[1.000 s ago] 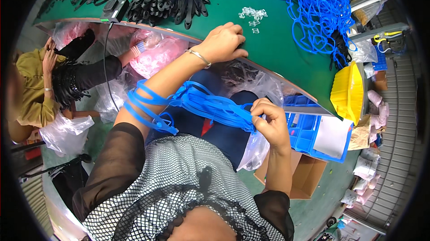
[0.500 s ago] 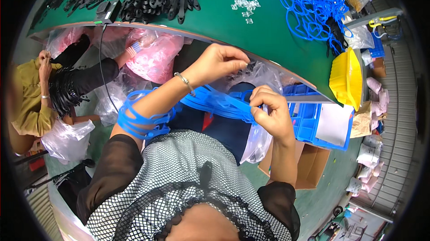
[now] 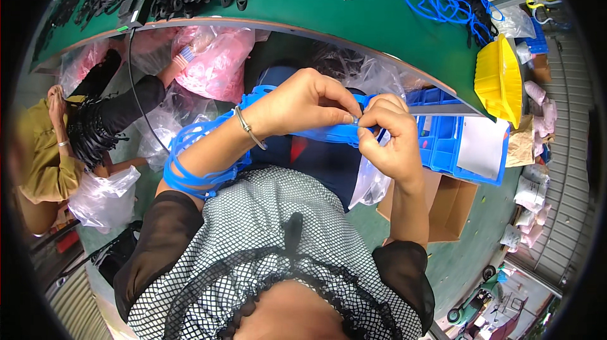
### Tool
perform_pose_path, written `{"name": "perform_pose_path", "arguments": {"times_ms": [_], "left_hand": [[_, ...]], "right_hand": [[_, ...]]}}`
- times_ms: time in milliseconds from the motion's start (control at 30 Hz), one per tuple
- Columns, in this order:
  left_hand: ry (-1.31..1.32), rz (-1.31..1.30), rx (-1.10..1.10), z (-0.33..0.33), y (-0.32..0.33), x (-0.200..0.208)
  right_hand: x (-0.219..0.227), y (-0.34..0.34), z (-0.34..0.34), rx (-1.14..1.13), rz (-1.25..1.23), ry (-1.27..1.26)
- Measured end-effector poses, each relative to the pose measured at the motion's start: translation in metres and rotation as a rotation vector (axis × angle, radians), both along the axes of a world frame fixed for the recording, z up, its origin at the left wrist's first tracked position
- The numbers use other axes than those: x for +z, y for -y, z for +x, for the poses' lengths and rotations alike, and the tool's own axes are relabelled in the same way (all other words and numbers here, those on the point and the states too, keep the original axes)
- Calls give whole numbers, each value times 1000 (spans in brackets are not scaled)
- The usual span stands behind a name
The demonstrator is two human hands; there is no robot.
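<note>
Two-handed work: pinching blue cords (image 3: 335,134) with right hand (image 3: 393,132), tiny piece (image 3: 355,120) with left hand (image 3: 311,103) | seemingly fitting piece to cord | calling for steady alignment

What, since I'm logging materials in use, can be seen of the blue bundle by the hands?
The blue bundle is many thin, flexible, plastic-looking strands. Loose loops ring the left forearm; the rest runs above the lap, partly hidden behind the left hand, with its far end at the right hand.
</note>
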State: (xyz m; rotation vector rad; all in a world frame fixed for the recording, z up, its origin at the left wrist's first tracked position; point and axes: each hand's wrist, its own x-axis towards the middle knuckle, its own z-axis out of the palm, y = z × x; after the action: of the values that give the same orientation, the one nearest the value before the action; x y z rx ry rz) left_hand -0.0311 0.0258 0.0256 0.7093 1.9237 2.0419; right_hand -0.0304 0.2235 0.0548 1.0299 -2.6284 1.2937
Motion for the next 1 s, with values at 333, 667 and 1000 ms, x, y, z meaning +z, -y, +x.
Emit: {"name": "perform_pose_path", "arguments": {"times_ms": [333, 667, 1000], "left_hand": [[-321, -235, 100, 15, -4, 10], [-623, -320, 67, 27, -5, 2], [173, 48, -95, 22, -5, -7]], "right_hand": [[-9, -7, 1, 27, -68, 169], [-24, -13, 3, 113, -208, 452], [-18, -13, 0, 84, -255, 588]]}}
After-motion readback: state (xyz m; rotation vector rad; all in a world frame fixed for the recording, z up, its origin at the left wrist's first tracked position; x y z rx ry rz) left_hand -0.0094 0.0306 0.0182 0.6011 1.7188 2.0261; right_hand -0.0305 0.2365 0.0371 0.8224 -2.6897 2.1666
